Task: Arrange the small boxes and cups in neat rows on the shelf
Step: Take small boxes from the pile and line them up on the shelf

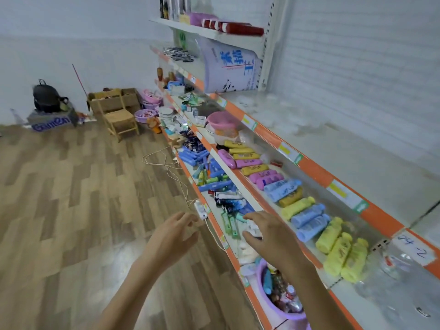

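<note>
Your right hand (pixel 269 236), fingers and thumb clamped on small white box (pixel 253 231), over lower shelf (pixel 232 253) at 5 o'clock, likely for lining up. Left hand (pixel 176 232) at 6 o'clock, fingers loosely apart, holding nothing, ready to assist.

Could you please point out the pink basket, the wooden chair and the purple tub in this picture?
pink basket (pixel 220 119): head view, on its upturned pink wall.
wooden chair (pixel 119 116): head view, on its seat.
purple tub (pixel 271 303): head view, on its near outer wall below the rim.
</note>
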Demonstrator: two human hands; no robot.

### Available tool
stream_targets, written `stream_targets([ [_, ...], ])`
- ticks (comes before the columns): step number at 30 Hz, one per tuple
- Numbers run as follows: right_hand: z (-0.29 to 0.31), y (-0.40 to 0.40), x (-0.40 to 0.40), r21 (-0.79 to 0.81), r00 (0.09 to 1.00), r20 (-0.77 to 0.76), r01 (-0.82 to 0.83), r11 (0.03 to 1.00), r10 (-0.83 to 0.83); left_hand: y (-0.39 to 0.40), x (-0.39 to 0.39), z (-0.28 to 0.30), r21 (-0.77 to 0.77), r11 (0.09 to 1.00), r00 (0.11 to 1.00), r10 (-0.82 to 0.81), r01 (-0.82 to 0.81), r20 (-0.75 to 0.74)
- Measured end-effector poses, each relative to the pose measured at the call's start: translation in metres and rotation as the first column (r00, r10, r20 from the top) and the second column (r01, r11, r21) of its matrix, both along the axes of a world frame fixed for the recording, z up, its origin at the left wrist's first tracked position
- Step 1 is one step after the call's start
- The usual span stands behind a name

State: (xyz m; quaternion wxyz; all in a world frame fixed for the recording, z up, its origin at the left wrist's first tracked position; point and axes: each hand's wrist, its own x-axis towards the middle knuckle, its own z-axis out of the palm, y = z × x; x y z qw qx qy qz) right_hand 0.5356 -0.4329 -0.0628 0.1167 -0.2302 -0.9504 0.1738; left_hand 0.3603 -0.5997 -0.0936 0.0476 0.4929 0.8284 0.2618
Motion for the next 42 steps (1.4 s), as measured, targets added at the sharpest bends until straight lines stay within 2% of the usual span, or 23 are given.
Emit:
stream_targets([
  [6, 0.006, 0.033, -0.061, -0.038, 0.999, 0.022, 0.032, 0.999, -0.031, 0.035, -0.066, -0.007, -0.026, 0.999, 1.0, -0.022, 0.023, 0.007],
  [11, 0.015, 0.086, -0.095, -0.042, 0.995, -0.026, 0.093, 0.995, -0.095, 0.094, -0.116, -0.008, -0.017, 0.992, 0.992, -0.125, 0.126, 0.032],
  [19, 0.048, 0.223, -0.166, -0.001, 0.958, -0.175, 0.229, 0.973, -0.225, 0.249, -0.21, 0.028, 0.086, 0.949, 0.953, -0.303, 0.304, -0.03],
  [23, 0.065, 0.292, -0.199, 0.024, 0.923, -0.249, 0.308, 0.951, -0.293, 0.326, -0.262, 0.052, 0.078, 0.926, 0.929, -0.364, 0.369, -0.07],
  [27, 0.073, 0.344, -0.235, 0.044, 0.924, -0.249, 0.312, 0.949, -0.292, 0.395, -0.308, 0.068, 0.1, 0.91, 0.913, -0.394, 0.403, -0.103],
  [31, 0.07, 0.379, -0.282, 0.046, 0.944, -0.195, 0.281, 0.959, -0.267, 0.456, -0.348, 0.076, 0.097, 0.904, 0.907, -0.407, 0.417, -0.104],
  [37, 0.053, 0.415, -0.362, 0.043, 0.977, 0.006, 0.211, 0.977, -0.211, 0.544, -0.401, 0.067, 0.073, 0.9, 0.899, -0.419, 0.43, -0.125],
  [40, 0.046, 0.429, -0.384, 0.057, 0.956, 0.159, 0.239, 0.969, -0.245, 0.585, -0.42, 0.056, 0.009, 0.858, 0.852, -0.508, 0.513, -0.127],
  [42, 0.047, 0.435, -0.389, 0.037, 0.935, 0.205, 0.288, 0.957, -0.289, 0.604, -0.431, 0.052, -0.08, 0.807, 0.798, -0.591, 0.585, -0.118],
])
